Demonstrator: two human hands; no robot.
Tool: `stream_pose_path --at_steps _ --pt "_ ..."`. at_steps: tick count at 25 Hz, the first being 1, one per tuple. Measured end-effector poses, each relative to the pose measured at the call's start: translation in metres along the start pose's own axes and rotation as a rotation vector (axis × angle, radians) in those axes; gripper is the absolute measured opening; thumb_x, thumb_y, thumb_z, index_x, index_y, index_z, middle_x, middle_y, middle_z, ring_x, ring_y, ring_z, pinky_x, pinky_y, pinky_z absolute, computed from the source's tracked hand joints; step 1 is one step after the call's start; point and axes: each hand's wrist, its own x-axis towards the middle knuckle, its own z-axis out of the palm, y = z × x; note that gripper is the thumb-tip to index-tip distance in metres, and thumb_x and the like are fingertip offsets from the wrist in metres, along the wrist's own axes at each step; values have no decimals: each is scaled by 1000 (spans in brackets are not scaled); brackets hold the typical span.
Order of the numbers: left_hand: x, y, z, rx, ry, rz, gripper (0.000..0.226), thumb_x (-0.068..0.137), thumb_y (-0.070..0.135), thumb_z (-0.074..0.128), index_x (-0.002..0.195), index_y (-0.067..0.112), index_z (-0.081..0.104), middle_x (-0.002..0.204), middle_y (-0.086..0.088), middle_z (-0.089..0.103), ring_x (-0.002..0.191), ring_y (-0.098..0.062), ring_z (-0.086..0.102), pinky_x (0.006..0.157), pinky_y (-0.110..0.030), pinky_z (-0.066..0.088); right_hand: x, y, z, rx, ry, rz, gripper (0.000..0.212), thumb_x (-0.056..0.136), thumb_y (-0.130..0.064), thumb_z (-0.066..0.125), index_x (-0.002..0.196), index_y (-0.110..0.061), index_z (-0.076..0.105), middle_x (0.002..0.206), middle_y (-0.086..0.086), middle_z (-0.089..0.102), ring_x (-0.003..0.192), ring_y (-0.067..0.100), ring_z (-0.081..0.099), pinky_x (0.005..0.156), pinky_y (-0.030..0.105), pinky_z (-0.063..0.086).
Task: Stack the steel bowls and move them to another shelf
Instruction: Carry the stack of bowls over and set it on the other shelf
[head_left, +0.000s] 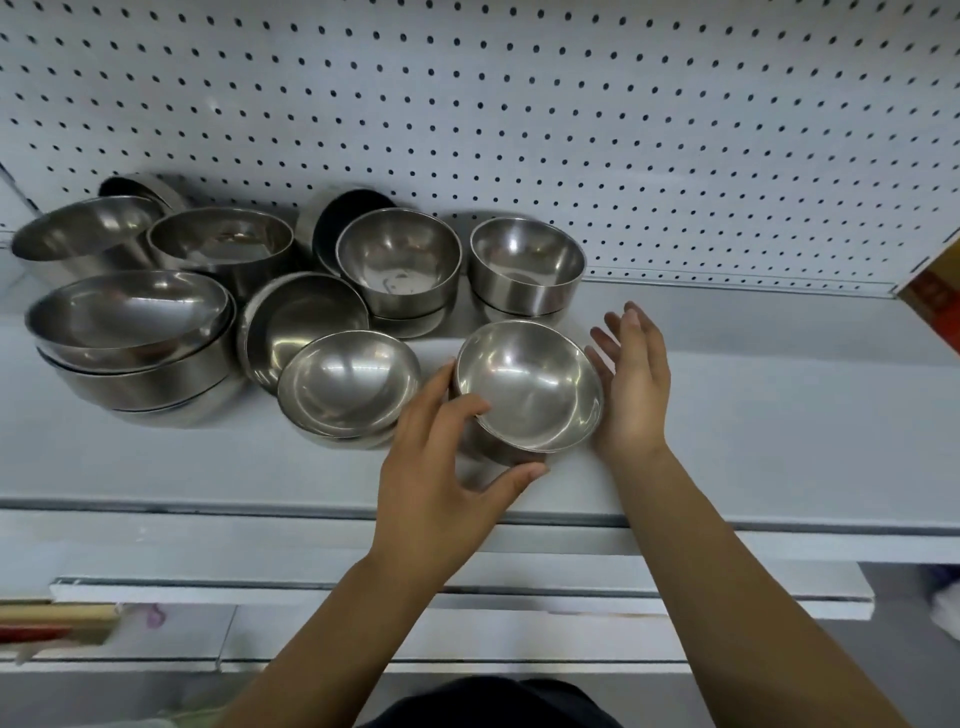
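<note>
Several steel bowls stand on a white shelf (727, 405). The nearest small stack of steel bowls (527, 387) sits tilted near the shelf's front. My left hand (447, 467) curls round its left and front side, fingers on the rim and thumb under the front. My right hand (631, 384) stands open just right of the stack, palm facing it, fingers straight. Another stacked pair (348, 387) lies left of it. Two more short stacks (400, 260) (524, 265) stand behind. Large nested bowls (130, 332) sit at the left.
A white pegboard wall (571, 104) backs the shelf. More large bowls (223, 239) crowd the back left. A red and brown box (935, 296) pokes in at the right edge. Lower shelves (467, 592) step out below, with coloured items at the bottom left.
</note>
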Motion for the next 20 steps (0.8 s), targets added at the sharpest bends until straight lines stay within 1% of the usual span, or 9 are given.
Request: stream_pose_path --at_steps 5,7,9,11,13,14,17,18,20 --pt "6 3 11 -2 2 -93 69 70 62 82 125 37 48 152 13 47 137 -2 46 101 -17 46 22 -9 -3 -175 -115 10 42 101 -42 64 140 -29 55 138 -3 62 123 12 64 110 40 51" --pt "9 4 14 16 3 -128 71 69 62 81 126 40 46 150 19 47 129 1 50 98 -24 52 41 -20 0 -283 -195 -55 46 97 -46 68 140 -31 57 142 -8 59 125 6 61 106 31 51" --pt "8 6 15 52 5 -169 76 68 65 80 130 43 41 147 30 43 124 6 52 91 -31 58 56 -29 7 -400 -300 -112 43 93 -49 72 132 -33 63 137 -17 61 126 2 57 102 23 48" --pt "8 8 15 82 8 -198 84 66 69 78 135 45 37 140 46 37 121 18 48 88 -32 60 68 -29 12 -547 -410 -186 41 86 -55 77 122 -36 68 139 -18 59 132 -2 51 110 26 43" --pt "8 10 16 109 9 -222 88 65 74 77 138 47 35 134 52 36 118 24 45 86 -33 60 77 -26 17 -672 -499 -239 44 79 -57 82 116 -38 69 145 -13 56 137 1 48 114 28 40" --pt "8 10 16 125 9 -232 89 65 76 76 139 47 34 132 51 38 118 24 45 86 -33 60 80 -24 19 -695 -522 -257 44 77 -56 85 113 -36 69 140 -12 60 134 2 51 110 25 41" --pt "7 11 16 162 13 -242 92 64 79 72 141 45 34 129 43 45 116 23 47 87 -33 60 86 -18 20 -659 -515 -282 40 72 -50 90 99 -29 69 112 -13 71 107 -6 61 83 4 40" --pt "6 11 16 160 14 -247 93 64 80 72 141 44 34 128 39 48 116 19 50 86 -34 60 87 -17 20 -640 -516 -286 39 72 -49 90 96 -28 69 105 -14 71 101 -9 61 79 2 39" --pt "5 11 17 144 28 -263 97 64 82 72 143 43 32 129 32 52 119 8 55 84 -38 61 85 -17 17 -576 -534 -289 34 72 -45 91 90 -29 67 99 -18 71 97 -12 61 80 3 40"
